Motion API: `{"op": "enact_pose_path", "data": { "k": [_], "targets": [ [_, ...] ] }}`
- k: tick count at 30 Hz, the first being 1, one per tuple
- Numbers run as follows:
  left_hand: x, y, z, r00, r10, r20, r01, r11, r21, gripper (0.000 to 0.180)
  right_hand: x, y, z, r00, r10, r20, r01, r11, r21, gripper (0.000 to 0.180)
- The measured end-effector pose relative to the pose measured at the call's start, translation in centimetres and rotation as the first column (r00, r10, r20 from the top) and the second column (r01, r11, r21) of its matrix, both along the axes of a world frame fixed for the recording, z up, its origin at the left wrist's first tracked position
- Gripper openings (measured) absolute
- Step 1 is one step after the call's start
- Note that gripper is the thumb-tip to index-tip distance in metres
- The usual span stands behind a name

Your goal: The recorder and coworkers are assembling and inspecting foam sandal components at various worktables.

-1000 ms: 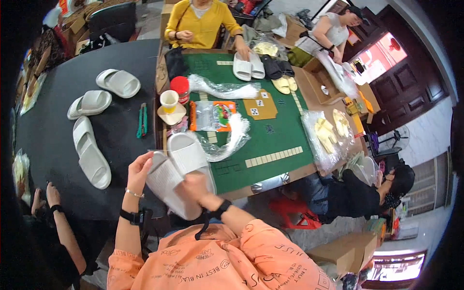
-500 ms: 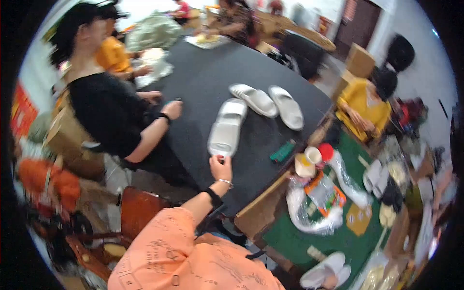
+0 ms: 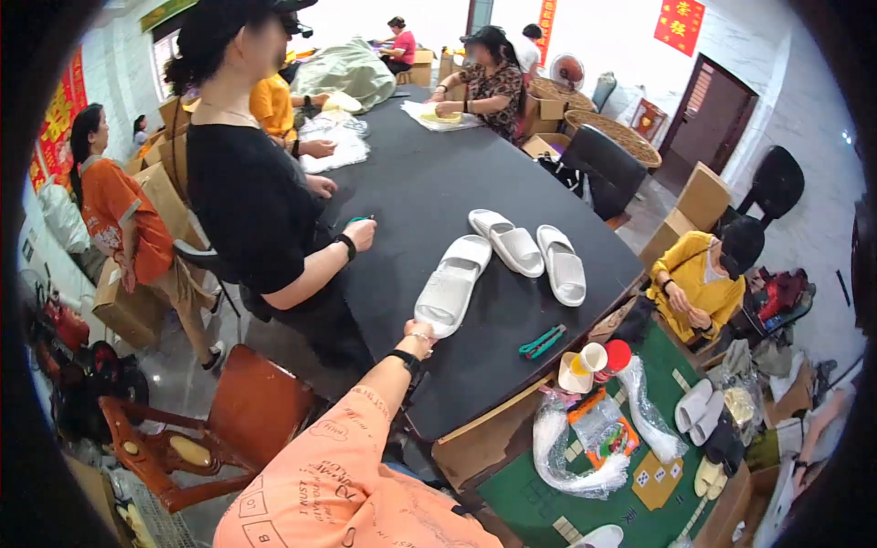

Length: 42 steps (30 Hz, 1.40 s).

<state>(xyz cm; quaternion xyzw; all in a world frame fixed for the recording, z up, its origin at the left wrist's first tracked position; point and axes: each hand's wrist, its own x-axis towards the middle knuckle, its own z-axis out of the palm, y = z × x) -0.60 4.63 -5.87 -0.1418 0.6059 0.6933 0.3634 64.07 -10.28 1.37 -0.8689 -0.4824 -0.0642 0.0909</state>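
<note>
My left hand reaches out over the dark table and has its fingers closed on the heel end of a large white slide sandal. A black band and a bracelet are on that wrist. Just beyond, two smaller white slide sandals, a left one and a right one, lie apart from each other on the table. A teal utility knife rests to the right, near the table's edge. My right hand is out of view.
The dark table adjoins a green table with plastic-wrapped bundles, a red-lidded jar and sandals. Left stand a wooden chair and a person in black. A person in yellow sits right.
The view has tilted up, showing more of the room, and has sharpened. My left hand stays at the sandal's heel. The sandals and knife keep about the same places on the table.
</note>
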Motion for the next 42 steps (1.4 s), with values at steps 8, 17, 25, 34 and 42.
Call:
{"op": "enact_pose_path", "data": {
  "k": [8, 17, 25, 34, 42],
  "targets": [
    [-1.4, -7.3, -0.2, 0.955, -0.292, 0.047, 0.231, 0.838, 0.494, 0.043, -13.6, 10.3, -1.0, 0.737, 0.519, -0.434, -0.266, 0.812, 0.519, 0.039],
    [-3.4, -15.6, 1.6, 0.762, -0.647, -0.012, 0.551, 0.640, 0.535, 0.037, -41.0, 17.9, 0.8, -0.672, -0.076, -0.737, -0.310, 0.932, 0.186, 0.076],
    [-4.2, -14.2, 4.5, 0.502, -0.848, -0.171, 0.834, 0.424, 0.353, 0.041, -42.2, 16.7, 4.2, -0.652, 0.213, -0.728, -0.014, 0.956, 0.292, 0.056],
    [-2.8, -2.4, 9.9, -0.379, -0.788, -0.485, 0.852, -0.093, -0.515, 0.046, -30.0, 20.7, 5.4, -0.565, 0.275, -0.778, 0.012, 0.945, 0.325, 0.054],
    [4.0, 7.7, 10.1, -0.611, -0.723, -0.322, 0.202, 0.250, -0.947, 0.031, -26.0, 15.0, 4.5, -0.491, 0.207, -0.847, 0.109, 0.978, 0.176, 0.045]
  ]
}}
